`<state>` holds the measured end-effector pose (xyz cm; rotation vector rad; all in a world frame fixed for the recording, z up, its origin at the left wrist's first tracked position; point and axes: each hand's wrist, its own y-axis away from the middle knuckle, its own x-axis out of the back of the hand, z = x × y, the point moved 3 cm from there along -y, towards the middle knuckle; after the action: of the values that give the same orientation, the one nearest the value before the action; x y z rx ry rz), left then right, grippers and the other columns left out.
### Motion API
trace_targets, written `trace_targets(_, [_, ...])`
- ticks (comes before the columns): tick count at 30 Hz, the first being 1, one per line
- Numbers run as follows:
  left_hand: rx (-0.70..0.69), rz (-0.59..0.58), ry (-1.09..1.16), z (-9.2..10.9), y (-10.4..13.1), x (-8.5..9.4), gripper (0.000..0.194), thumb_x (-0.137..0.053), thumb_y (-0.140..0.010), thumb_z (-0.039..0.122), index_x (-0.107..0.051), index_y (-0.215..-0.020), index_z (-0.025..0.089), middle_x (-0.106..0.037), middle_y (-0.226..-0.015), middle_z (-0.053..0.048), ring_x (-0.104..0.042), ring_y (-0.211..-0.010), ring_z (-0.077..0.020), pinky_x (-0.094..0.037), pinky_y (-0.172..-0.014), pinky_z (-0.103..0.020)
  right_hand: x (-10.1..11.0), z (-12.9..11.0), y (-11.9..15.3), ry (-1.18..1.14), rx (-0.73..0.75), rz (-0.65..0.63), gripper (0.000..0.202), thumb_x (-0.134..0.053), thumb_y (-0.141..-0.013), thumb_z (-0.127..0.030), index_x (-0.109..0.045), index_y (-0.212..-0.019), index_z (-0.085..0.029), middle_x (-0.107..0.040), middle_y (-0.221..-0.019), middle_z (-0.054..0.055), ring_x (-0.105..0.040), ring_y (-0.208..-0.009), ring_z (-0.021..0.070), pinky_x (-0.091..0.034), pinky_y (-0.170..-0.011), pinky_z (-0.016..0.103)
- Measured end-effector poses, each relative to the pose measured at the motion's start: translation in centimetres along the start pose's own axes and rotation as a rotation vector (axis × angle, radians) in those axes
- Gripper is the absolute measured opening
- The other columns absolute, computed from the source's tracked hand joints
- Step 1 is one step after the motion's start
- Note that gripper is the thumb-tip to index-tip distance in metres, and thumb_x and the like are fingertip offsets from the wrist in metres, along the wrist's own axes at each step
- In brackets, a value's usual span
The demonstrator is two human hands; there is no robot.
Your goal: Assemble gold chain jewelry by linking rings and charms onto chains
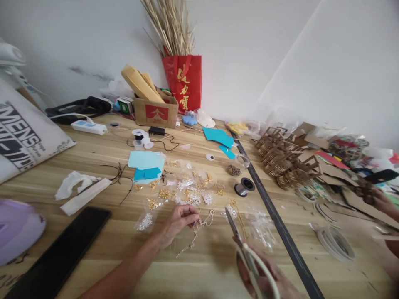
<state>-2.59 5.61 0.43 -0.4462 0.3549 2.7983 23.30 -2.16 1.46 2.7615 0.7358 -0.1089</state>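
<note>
A slender, pale metallic chain (195,236) is being pinched between the thumb and forefinger of the left hand (177,223), over the near middle of the wood-grained tabletop (205,272); a round ring is being shown at one end. Scissors (239,241) with smooth, cream-coloured looped handles are being gripped by the right hand (277,272), the fingers being curled round the loops. The narrow steel blades are being angled forward, just beside a gold-coloured chain (240,220). Behind, a flanged spool (245,187) of fine grey wire is being stood on the wood. The right fingers are being partly hidden by the handles and blurred; whether the dangling links are being rested on the wood cannot be told. A co-worker's hand (382,203) is being cut off by the right edge.
</note>
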Motion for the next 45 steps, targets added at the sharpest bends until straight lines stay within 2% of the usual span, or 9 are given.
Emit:
trace_targets(3, [0.012, 0.018, 0.055, -0.8, -0.4, 0.4, 0.024, -0.078, -0.065, 0.033, -0.070, -0.075, 0.013, -0.065, -0.065, -0.001, -0.054, -0.061, -0.0119, -0.044, -0.064, -0.025, -1.4, 0.2, -1.5, 0.127, 0.033, -0.038, 0.076, -0.073, -0.073, -0.054, -0.042, -0.137, -0.027, -0.058, -0.078, 0.004, -0.058, -0.062, 0.0167, -0.043, -0.054, 0.026])
trace_targets(6, [0.041, 0.037, 0.097, -1.3, -0.6, 0.6, 0.025, -0.081, -0.061, 0.031, -0.072, -0.076, 0.014, -0.067, -0.065, 0.000, -0.055, -0.061, -0.0118, -0.045, -0.064, -0.025, -2.1, 0.6, -2.6, 0.169, 0.050, 0.013, 0.062, -0.071, -0.078, -0.047, -0.045, -0.131, -0.028, -0.057, -0.085, 0.004, -0.060, -0.070, 0.0170, -0.046, -0.064, 0.030])
trace_targets(12, [0.028, 0.039, 0.149, -1.2, -0.7, 0.6, 0.023, -0.082, -0.061, 0.027, -0.069, -0.075, 0.014, -0.069, -0.066, 0.000, -0.059, -0.061, -0.0111, -0.046, -0.061, -0.023, -1.7, 1.5, -3.1, 0.139, 0.081, 0.073, 0.080, -0.080, -0.065, -0.047, -0.043, -0.133, -0.027, -0.057, -0.086, 0.003, -0.059, -0.072, 0.0178, -0.049, -0.064, 0.029])
trace_targets(14, [0.031, 0.038, 0.174, -1.2, -0.7, 0.5, 0.024, -0.082, -0.061, 0.026, -0.067, -0.074, 0.014, -0.069, -0.065, 0.000, -0.059, -0.059, -0.0109, -0.046, -0.059, -0.023, -1.5, 1.2, -2.8, 0.233, 0.038, 0.085, 0.077, -0.076, -0.069, -0.048, -0.043, -0.135, -0.026, -0.060, -0.100, 0.008, -0.061, -0.091, 0.0239, -0.050, -0.080, 0.036])
trace_targets(17, [0.052, 0.034, 0.205, -1.4, -0.7, 0.5, 0.026, -0.083, -0.060, 0.027, -0.065, -0.073, 0.013, -0.069, -0.063, -0.001, -0.060, -0.056, -0.0109, -0.047, -0.057, -0.023, -1.8, 0.1, -2.3, 0.330, 0.022, 0.080, 0.074, -0.077, -0.065, -0.047, -0.051, -0.130, -0.024, -0.056, -0.124, 0.012, -0.052, -0.117, 0.0321, -0.042, -0.098, 0.041])
trace_targets(23, [0.049, 0.029, 0.228, -2.0, -0.8, 0.7, 0.026, -0.083, -0.061, 0.026, -0.064, -0.073, 0.013, -0.070, -0.064, -0.002, -0.062, -0.056, -0.0114, -0.048, -0.056, -0.023, -3.0, -0.9, -2.4, 0.499, -0.012, 0.148, 0.065, -0.071, -0.067, -0.031, -0.052, -0.129, -0.025, -0.062, -0.121, 0.009, -0.059, -0.109, 0.0297, -0.049, -0.091, 0.036])
trace_targets(29, [0.042, 0.027, 0.232, -2.2, -0.8, 0.6, 0.024, -0.082, -0.062, 0.026, -0.064, -0.072, 0.013, -0.070, -0.064, -0.002, -0.063, -0.056, -0.0124, -0.049, -0.058, -0.024, -4.0, -1.5, -3.5, 0.619, 0.020, 0.178, 0.064, -0.068, -0.066, -0.023, -0.054, -0.128, -0.023, -0.062, -0.120, 0.009, -0.058, -0.110, 0.0283, -0.048, -0.092, 0.034])
trace_targets(36, [0.056, 0.040, 0.218, -2.0, -0.9, 0.4, 0.023, -0.082, -0.060, 0.024, -0.064, -0.070, 0.013, -0.070, -0.066, -0.003, -0.061, -0.057, -0.0119, -0.047, -0.057, -0.024, -5.0, -1.7, -4.5, 0.713, 0.105, 0.131, 0.057, -0.064, -0.075, -0.026, -0.051, -0.130, -0.023, -0.062, -0.100, 0.006, -0.062, -0.091, 0.0230, -0.051, -0.076, 0.027])
trace_targets(45, [0.039, -0.012, 0.178, -2.0, -0.7, 0.2, 0.019, -0.079, -0.064, 0.024, -0.065, -0.070, 0.013, -0.070, -0.066, -0.004, -0.061, -0.059, -0.0136, -0.048, -0.057, -0.025, -5.0, -0.7, -5.2, 0.677, 0.201, 0.101, 0.056, -0.059, -0.083, -0.030, -0.045, -0.137, -0.024, -0.058, -0.096, 0.005, -0.061, -0.081, 0.0190, -0.051, -0.076, 0.027])
